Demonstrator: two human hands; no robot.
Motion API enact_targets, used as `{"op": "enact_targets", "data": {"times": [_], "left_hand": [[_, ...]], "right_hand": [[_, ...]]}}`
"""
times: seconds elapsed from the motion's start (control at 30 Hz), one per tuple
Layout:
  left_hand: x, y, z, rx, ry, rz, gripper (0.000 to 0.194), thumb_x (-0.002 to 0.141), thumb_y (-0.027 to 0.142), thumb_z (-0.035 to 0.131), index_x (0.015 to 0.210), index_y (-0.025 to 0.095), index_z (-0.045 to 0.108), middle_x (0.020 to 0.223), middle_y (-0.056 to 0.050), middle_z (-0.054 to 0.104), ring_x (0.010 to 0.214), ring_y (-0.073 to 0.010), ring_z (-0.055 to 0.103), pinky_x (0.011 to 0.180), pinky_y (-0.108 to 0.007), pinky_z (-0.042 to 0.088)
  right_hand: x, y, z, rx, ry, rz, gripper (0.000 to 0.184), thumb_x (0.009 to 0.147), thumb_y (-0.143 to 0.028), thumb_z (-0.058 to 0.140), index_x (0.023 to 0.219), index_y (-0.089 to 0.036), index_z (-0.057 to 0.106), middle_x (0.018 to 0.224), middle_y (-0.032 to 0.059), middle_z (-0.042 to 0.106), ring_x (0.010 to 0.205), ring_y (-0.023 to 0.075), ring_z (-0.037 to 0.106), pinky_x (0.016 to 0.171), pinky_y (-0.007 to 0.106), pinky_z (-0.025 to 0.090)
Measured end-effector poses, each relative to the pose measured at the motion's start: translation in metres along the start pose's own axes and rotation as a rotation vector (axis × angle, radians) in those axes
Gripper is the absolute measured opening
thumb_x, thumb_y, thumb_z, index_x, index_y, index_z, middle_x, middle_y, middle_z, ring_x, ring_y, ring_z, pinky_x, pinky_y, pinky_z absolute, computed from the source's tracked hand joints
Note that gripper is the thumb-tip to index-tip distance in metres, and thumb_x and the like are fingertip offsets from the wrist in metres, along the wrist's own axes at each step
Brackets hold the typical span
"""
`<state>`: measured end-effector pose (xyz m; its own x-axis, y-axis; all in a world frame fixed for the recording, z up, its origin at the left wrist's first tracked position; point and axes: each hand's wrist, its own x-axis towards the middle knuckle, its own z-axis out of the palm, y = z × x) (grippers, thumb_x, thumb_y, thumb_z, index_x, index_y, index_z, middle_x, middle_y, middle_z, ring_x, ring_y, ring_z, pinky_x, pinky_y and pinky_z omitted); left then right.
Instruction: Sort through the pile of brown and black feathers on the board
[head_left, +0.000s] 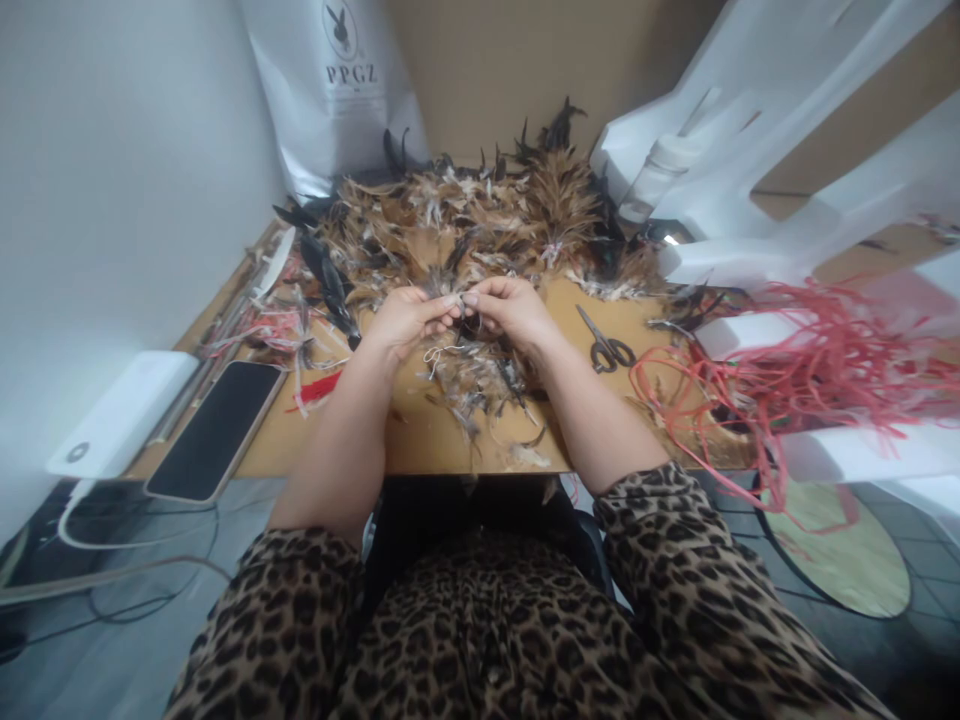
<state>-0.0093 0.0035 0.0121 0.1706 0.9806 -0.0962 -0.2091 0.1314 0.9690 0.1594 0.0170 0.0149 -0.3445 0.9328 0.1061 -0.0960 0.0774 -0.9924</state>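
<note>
My left hand and my right hand meet over the middle of the table, fingertips nearly touching. Both are closed in a pinch on the thin quill ends of some feathers; how many is hidden by the fingers. Behind the hands spreads a large heap of brown, white and black feathers. A smaller scatter of feathers lies below them, between my forearms. A bit of white thread curls on the table under my left hand. Dark-handled scissors rest to the right of my right hand, blades partly apart.
A phone and a white power bank with a cable lie at the left edge. Tangled red-pink strips spill over the right side. A white bag stands at the back, with a white-capped bottle at the back right.
</note>
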Motion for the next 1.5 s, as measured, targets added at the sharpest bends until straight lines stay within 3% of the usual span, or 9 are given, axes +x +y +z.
{"op": "enact_targets", "data": {"times": [0.2,0.37,0.47,0.7,0.83,1.07,1.2,1.37,1.5], "left_hand": [[-0.002,0.004,0.004,0.003,0.078,-0.064,0.021,0.065,0.022,0.074,0.074,0.005,0.067,0.075,-0.012,0.071,0.052,-0.0069,0.061,0.048,-0.014,0.046],[-0.001,0.007,0.004,-0.054,0.148,-0.064,0.020,0.067,0.019,0.073,0.078,0.004,0.066,0.080,-0.013,0.071,0.055,-0.0081,0.063,0.046,-0.013,0.046],[0.000,0.008,0.001,-0.056,0.168,-0.027,0.017,0.069,0.019,0.071,0.078,0.005,0.067,0.081,-0.013,0.071,0.055,-0.0067,0.063,0.046,-0.011,0.045],[-0.006,0.011,-0.002,-0.089,-0.025,-0.032,0.015,0.070,0.016,0.069,0.079,0.003,0.069,0.088,-0.015,0.071,0.059,-0.0077,0.064,0.046,-0.010,0.046],[-0.008,0.010,-0.001,-0.096,-0.137,-0.107,0.019,0.072,0.015,0.068,0.085,0.001,0.070,0.071,-0.013,0.070,0.055,-0.0084,0.063,0.048,-0.011,0.047],[-0.001,-0.003,0.002,-0.138,-0.215,-0.158,0.011,0.072,0.013,0.067,0.077,0.003,0.070,0.081,-0.015,0.070,0.056,-0.0079,0.063,0.049,-0.012,0.049],[0.000,-0.005,0.002,-0.186,-0.183,-0.199,0.012,0.073,0.011,0.066,0.081,0.003,0.070,0.082,-0.014,0.070,0.056,-0.0064,0.062,0.052,-0.011,0.049],[0.001,-0.003,0.002,-0.231,-0.131,-0.222,0.007,0.075,0.008,0.063,0.077,0.003,0.069,0.069,-0.010,0.068,0.053,-0.0060,0.061,0.051,-0.011,0.049],[0.004,-0.002,0.003,-0.230,-0.055,-0.221,0.006,0.074,0.008,0.064,0.074,0.003,0.068,0.063,-0.008,0.066,0.050,-0.0054,0.060,0.047,-0.010,0.046]], "right_hand": [[0.003,-0.002,-0.008,0.058,0.023,0.056,0.030,0.064,-0.037,0.073,0.074,-0.012,0.059,0.060,-0.0011,0.062,0.039,0.0021,0.043,0.034,0.014,0.029],[0.001,-0.007,-0.012,-0.069,0.039,0.033,0.030,0.067,-0.039,0.071,0.072,-0.011,0.060,0.049,-0.0040,0.055,0.035,0.0018,0.037,0.033,0.016,0.025],[-0.002,-0.012,-0.013,-0.167,-0.032,0.021,0.031,0.071,-0.040,0.067,0.074,-0.010,0.063,0.046,-0.0054,0.049,0.035,0.0014,0.032,0.034,0.017,0.021],[-0.006,-0.017,-0.021,-0.095,-0.347,0.066,0.033,0.076,-0.040,0.063,0.084,-0.008,0.063,0.040,-0.0114,0.028,0.034,0.0010,0.018,0.035,0.018,0.011],[-0.007,-0.018,-0.024,-0.050,-0.404,0.108,0.030,0.076,-0.038,0.063,0.081,-0.008,0.061,0.038,-0.0118,0.028,0.033,0.0011,0.017,0.034,0.018,0.010],[-0.007,-0.021,-0.021,-0.100,-0.344,0.140,0.026,0.074,-0.036,0.063,0.073,-0.010,0.061,0.037,-0.0098,0.035,0.033,0.0013,0.019,0.034,0.018,0.010],[-0.006,-0.021,-0.020,-0.144,-0.265,0.061,0.029,0.072,-0.041,0.064,0.071,-0.011,0.063,0.039,-0.0075,0.043,0.034,0.0015,0.024,0.036,0.018,0.015],[-0.006,-0.022,-0.019,-0.206,-0.161,-0.025,0.032,0.066,-0.044,0.068,0.072,-0.012,0.067,0.047,-0.0024,0.054,0.046,0.0055,0.041,0.044,0.018,0.028],[-0.003,-0.019,-0.020,-0.281,-0.100,-0.093,0.032,0.067,-0.043,0.067,0.072,-0.011,0.068,0.055,-0.0005,0.058,0.051,0.0064,0.043,0.047,0.019,0.030]]}}
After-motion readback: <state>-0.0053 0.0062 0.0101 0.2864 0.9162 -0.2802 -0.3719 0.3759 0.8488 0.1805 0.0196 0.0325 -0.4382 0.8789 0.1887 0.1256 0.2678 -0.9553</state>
